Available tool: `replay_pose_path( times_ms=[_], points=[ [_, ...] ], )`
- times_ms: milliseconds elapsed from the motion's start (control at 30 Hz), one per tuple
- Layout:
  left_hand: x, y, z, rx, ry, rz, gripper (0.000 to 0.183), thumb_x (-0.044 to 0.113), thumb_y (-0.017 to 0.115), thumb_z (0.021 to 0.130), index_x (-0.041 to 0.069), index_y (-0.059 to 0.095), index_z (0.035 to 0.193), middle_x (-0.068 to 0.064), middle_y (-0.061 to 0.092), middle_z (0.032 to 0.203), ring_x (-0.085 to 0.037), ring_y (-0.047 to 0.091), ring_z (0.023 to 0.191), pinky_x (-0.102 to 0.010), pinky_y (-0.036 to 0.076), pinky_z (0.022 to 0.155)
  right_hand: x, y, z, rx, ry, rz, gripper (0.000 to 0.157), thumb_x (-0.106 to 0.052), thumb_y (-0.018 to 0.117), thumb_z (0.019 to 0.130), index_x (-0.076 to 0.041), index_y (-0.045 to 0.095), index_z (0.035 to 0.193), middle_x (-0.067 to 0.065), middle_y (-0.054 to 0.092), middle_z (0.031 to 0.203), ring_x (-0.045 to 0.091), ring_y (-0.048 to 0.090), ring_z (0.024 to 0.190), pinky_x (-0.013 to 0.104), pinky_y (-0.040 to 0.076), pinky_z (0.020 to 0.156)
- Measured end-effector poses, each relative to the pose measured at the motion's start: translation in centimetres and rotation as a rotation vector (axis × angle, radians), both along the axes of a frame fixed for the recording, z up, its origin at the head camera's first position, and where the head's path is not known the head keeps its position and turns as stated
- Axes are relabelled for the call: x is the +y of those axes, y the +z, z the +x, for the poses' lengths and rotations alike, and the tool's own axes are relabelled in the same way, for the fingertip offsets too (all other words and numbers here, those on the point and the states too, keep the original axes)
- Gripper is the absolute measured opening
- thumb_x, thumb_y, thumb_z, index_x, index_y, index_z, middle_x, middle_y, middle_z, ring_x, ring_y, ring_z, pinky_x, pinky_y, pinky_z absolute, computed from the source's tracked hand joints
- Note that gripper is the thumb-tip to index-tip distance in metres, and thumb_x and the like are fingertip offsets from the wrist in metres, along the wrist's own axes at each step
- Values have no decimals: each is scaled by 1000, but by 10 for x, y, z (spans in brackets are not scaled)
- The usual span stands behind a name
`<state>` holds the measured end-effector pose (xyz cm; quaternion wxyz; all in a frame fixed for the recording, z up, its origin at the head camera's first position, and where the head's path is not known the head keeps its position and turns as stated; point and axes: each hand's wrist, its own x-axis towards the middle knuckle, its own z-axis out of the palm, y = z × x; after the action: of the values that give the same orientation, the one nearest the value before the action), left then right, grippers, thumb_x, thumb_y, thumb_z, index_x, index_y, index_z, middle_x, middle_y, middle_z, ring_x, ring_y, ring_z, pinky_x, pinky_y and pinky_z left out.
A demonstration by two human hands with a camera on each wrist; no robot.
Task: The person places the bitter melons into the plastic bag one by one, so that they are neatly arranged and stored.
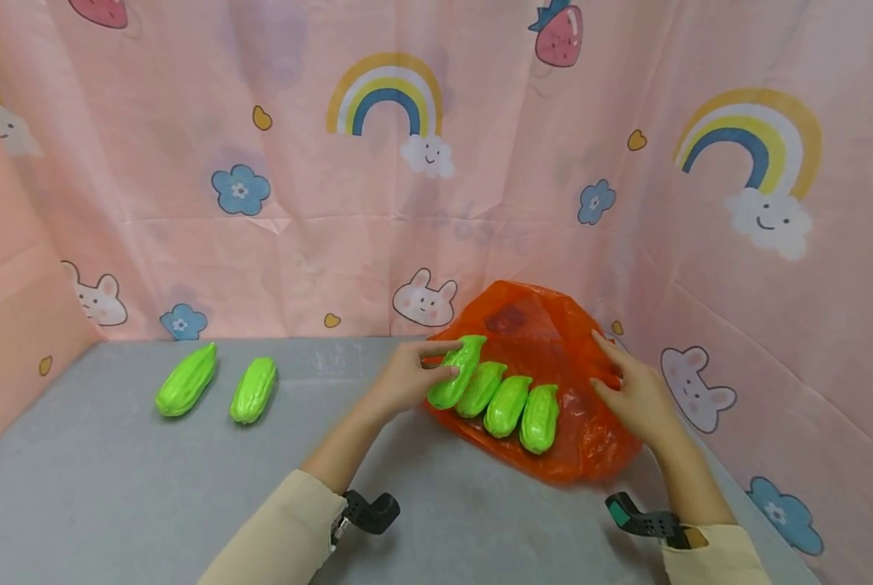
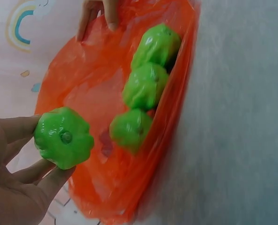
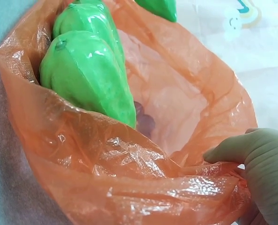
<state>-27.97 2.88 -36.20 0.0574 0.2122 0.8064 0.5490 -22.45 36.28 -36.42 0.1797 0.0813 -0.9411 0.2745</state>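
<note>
My left hand point(image 1: 407, 378) holds a bright green ribbed gourd point(image 1: 454, 380) between thumb and fingers, over the left side of a red-orange plastic bag point(image 1: 585, 422). Its rounded end with a small stem nub faces the camera in the left wrist view. Three similar gourds point(image 2: 146, 86) sit side by side within the bag, along its near side. On the bag's right side, my right hand point(image 1: 637, 398) pinches the rim between thumb and fingers, as the right wrist view shows, and the mouth spreads wide. Part of the right fingers is hidden behind the plastic.
Two more green gourds, one longer point(image 1: 187, 380) and one shorter point(image 1: 253, 390), lie on the grey table point(image 1: 136, 496) to the left. Pink cloth point(image 1: 297, 268) printed with rainbows, rabbits and flowers rises behind the table and along both sides.
</note>
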Motion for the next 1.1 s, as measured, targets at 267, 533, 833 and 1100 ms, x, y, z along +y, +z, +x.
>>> replay_pose_path(
  times_ms=[267, 533, 833, 1100],
  points=[
    [33, 4, 0, -43, -29, 15, 39, 21, 69, 96, 24, 67, 135, -1, 55, 76, -13, 33, 50, -23, 35, 50, 0, 0, -2, 31, -7, 15, 72, 3, 68, 89, -5, 40, 154, 33, 49, 147, 56, 54, 125, 62, 48, 96],
    [67, 4, 4, -15, -46, -13, 38, 23, 68, 97, 23, 67, 135, -1, 67, 132, -12, 59, 90, -23, 55, 74, 2, -1, -2, 31, -4, 13, 71, 3, 68, 90, -5, 40, 154, 33, 49, 146, 56, 55, 125, 63, 48, 97],
    [91, -4, 10, -5, -66, -47, 37, 23, 67, 98, 22, 67, 135, -3, 64, 140, -13, 59, 94, -22, 55, 74, 2, -3, -2, 38, 8, -8, 70, 3, 67, 90, -4, 40, 154, 34, 52, 143, 54, 58, 122, 62, 49, 95],
    [101, -7, 12, 2, -58, -72, 37, 25, 67, 98, 22, 67, 135, -2, 65, 137, -12, 59, 92, -22, 55, 75, 2, -3, -2, 39, 1, -2, 70, 3, 68, 90, -5, 41, 154, 35, 52, 142, 55, 58, 121, 62, 50, 95]
  ],
)
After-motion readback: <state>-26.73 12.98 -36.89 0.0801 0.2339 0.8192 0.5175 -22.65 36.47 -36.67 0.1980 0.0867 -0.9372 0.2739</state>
